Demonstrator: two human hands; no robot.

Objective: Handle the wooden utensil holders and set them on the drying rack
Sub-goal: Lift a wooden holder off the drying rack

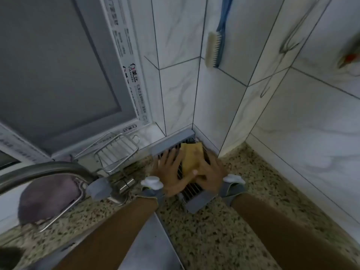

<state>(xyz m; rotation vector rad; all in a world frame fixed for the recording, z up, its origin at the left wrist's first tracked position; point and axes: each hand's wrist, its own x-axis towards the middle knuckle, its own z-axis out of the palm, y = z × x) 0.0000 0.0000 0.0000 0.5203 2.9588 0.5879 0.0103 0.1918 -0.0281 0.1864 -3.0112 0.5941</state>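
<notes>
A yellowish wooden utensil holder [191, 156] lies on the grey-framed wire drying rack [171, 142] in the tiled corner. My right hand [209, 175] grips the holder's near end from the right. My left hand [168, 172] rests flat on the rack's bars just left of the holder, fingers spread, with its thumb touching the holder's near end. Both wrists wear grey straps with white knobs. The image is blurred, so the holder's openings cannot be made out.
A wire soap basket [116, 152] stands left of the rack. A steel tap [48, 172] arcs over the sink [152, 246] at lower left, beside a purple cloth [46, 199]. A blue brush [215, 47] hangs on the tiled wall. Speckled stone counter [233, 221] surrounds the rack.
</notes>
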